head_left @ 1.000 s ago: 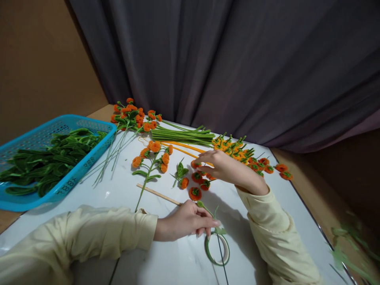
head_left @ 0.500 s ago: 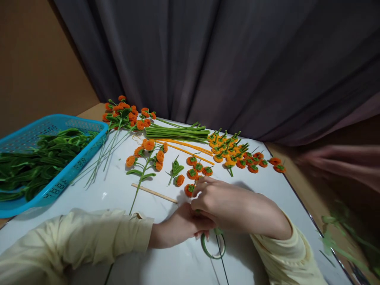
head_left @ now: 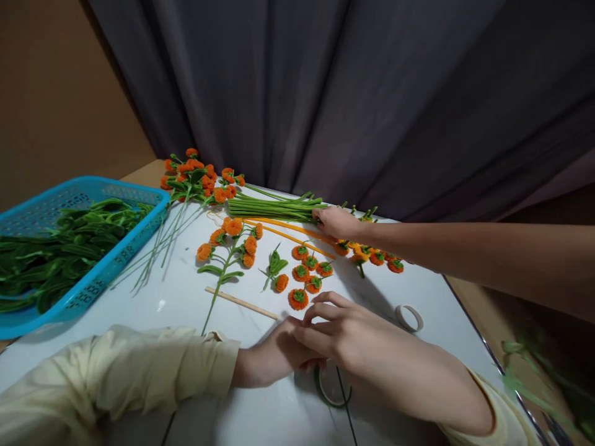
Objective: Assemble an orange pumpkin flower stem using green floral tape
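My left hand point(head_left: 281, 353) and my right hand point(head_left: 346, 334) meet low in the middle of the white table. The left fingers are closed and mostly hidden behind the right hand. My right fingers bend down against the left hand, tips together; whatever is pinched between them is covered. Just below them shows a green tape roll point(head_left: 320, 387), partly behind the right hand. Beyond my fingertips lie several orange fuzzy flower heads with green tops point(head_left: 298, 298). To the left are a thin wooden stick point(head_left: 242, 303) and an assembled orange flower stem with leaves point(head_left: 223, 272).
Another person's hand point(head_left: 337, 222) reaches from the right to the green pipe-cleaner bundle point(head_left: 274, 207). A blue basket point(head_left: 123, 257) of green leaves stands left. Orange flower bunches point(head_left: 190, 173) lie behind. A white ring point(head_left: 409, 318) lies at right; a dark curtain point(head_left: 297, 93) hangs behind.
Another person's arm has come in from the right, its hand now at the green bundle. A white ring now shows on the right. My right hand has shifted and its forearm lowered.
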A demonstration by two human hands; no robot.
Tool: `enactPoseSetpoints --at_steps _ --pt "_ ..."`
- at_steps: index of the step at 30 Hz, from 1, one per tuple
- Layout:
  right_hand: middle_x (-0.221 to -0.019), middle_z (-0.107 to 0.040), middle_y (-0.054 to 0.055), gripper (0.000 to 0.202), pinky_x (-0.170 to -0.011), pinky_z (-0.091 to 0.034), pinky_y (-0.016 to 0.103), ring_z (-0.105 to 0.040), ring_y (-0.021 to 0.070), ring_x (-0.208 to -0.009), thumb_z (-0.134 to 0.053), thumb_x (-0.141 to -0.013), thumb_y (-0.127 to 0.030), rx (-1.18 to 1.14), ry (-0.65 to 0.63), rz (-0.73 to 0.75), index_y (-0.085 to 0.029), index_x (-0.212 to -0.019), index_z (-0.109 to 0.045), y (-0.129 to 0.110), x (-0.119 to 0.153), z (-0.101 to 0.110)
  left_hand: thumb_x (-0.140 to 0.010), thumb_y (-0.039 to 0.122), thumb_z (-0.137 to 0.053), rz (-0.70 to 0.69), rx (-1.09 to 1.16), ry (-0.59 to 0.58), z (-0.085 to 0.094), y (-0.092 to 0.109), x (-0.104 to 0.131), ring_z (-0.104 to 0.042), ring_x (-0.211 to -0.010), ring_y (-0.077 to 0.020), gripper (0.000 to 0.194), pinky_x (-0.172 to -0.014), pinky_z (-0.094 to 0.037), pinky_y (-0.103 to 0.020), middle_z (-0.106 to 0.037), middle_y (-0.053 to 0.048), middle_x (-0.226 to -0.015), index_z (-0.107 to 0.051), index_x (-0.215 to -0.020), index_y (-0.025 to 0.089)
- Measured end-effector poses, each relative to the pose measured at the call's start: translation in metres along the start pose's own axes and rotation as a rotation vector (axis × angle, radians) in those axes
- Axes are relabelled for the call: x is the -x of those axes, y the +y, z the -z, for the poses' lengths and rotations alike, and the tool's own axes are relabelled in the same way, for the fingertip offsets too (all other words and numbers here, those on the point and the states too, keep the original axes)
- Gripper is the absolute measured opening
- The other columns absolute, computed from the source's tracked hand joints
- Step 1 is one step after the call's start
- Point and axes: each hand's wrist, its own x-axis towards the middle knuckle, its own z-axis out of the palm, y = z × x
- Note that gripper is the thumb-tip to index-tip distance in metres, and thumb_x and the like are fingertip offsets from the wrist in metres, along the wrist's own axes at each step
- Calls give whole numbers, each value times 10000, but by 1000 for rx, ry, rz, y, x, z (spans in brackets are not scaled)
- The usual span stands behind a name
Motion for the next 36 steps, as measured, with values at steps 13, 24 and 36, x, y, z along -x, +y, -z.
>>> enactPoseSetpoints --at_steps 13,24,36 --pt "-990 -673 92 358 -778 -453 297 -612 202 -918 -529 -824 -65 85 136 -47 -189 -1160 -555 10 16 4 -691 314 -652 34 123 -54 -1 11 3 -335 -403 -44 265 -400 -246 -202 -441 64 -459 -489 -561 150" --pt "-986 -705 89 203 -792 -461 360 -625 233 -933 -566 -835 -101 394 378 -333 -160 -1003 -663 97 16 -9 -735 378 -664 56 49 -101 6 11 5 -366 -413 -36 286 -401 -262 -184 -562 17 -545 -606 -654 110" --pt "-808 -709 122 289 -887 -373 456 -559 273 -934 -483 -751 58 642 166 -315 -131 -676 -689 109 -6 -26 -718 395 -681 61 78 -126 6 10 5 -367 -417 -39 294 -405 -262 -188 -580 16 -568 -616 -670 112"
